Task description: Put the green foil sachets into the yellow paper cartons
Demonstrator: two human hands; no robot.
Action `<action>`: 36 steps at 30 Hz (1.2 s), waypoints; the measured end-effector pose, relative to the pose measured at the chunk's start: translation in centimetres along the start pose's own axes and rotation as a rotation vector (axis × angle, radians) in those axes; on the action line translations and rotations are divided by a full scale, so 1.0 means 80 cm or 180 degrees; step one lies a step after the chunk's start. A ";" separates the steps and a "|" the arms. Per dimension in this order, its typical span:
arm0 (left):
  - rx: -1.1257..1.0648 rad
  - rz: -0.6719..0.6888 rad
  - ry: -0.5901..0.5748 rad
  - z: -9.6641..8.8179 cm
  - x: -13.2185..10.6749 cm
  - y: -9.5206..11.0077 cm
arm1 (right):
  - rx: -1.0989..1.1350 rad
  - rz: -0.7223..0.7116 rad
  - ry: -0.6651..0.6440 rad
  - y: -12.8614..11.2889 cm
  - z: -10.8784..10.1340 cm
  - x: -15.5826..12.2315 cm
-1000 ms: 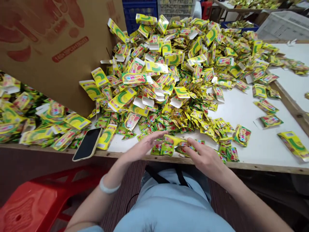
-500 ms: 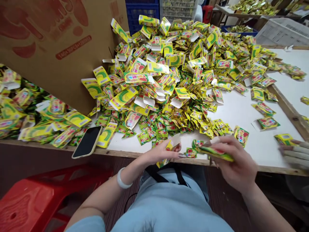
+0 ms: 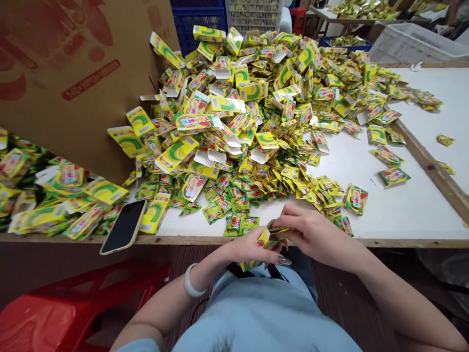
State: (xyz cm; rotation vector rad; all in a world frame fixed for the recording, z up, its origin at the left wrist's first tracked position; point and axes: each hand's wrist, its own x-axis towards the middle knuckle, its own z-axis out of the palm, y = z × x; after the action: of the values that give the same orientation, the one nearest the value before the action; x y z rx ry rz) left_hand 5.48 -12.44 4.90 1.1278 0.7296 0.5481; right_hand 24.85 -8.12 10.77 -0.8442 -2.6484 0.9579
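My left hand (image 3: pixel 248 247) is closed around a small yellow candy box (image 3: pixel 263 238), held just off the table's front edge. Against the upper end of that box, my right hand (image 3: pixel 311 231) pinches a small candy packet (image 3: pixel 277 229) between thumb and fingers. How far the packet sits inside the box is hidden by my fingers. Green candy packets (image 3: pixel 242 224) lie on the white table just beyond my left hand. Farther back rises a big heap of yellow boxes (image 3: pixel 194 122), some with open white flaps, mixed with loose yellow packets (image 3: pixel 289 172).
On the left a large cardboard carton (image 3: pixel 91 117) leans over more boxes. A phone (image 3: pixel 123 227) lies at the table edge, above a red plastic stool (image 3: pixel 54 313). A wooden strip (image 3: pixel 432 166) divides the table on the right. Crates (image 3: pixel 414 43) stand behind.
My right hand has moved left with its packet to the box in my left hand. Another person's gloved hand has left the right edge. The view has shifted slightly right.
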 end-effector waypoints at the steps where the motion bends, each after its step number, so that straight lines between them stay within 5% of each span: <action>1: 0.0072 -0.0016 0.0062 0.001 0.002 -0.003 | -0.0280 0.0115 -0.0161 -0.005 -0.003 -0.001; 5: 0.0220 -0.0102 0.0137 0.001 0.003 -0.010 | -0.0547 0.0145 -0.0283 -0.014 -0.007 -0.004; 10: 0.0149 -0.0066 -0.0160 -0.002 0.000 -0.002 | 0.0443 -0.0340 0.0518 0.013 0.006 -0.018; 16: 0.0315 -0.0164 -0.0236 0.001 0.012 0.000 | -0.0037 -0.0837 0.0962 0.037 0.032 -0.032; 24: -0.0541 -0.0659 -0.1450 -0.004 0.032 -0.009 | -0.0356 -0.1100 0.1399 0.058 0.048 -0.039; 28: -0.0578 -0.0589 -0.1179 -0.004 0.032 -0.007 | -0.0178 -0.1009 0.1347 0.050 0.043 -0.035; 33: -0.0192 -0.0443 -0.0767 -0.004 0.036 0.010 | 0.0958 -0.0683 0.0545 0.036 0.017 -0.040; 36: 0.0161 -0.0326 -0.0447 0.000 0.047 0.011 | 0.1180 -0.0564 0.0644 0.035 0.022 -0.043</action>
State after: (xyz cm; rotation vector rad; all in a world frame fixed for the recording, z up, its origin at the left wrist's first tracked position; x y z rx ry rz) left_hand 7.93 -9.45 4.86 1.1569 0.6783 0.3618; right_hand 28.27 -9.24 7.63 -0.5760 -2.2333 1.1943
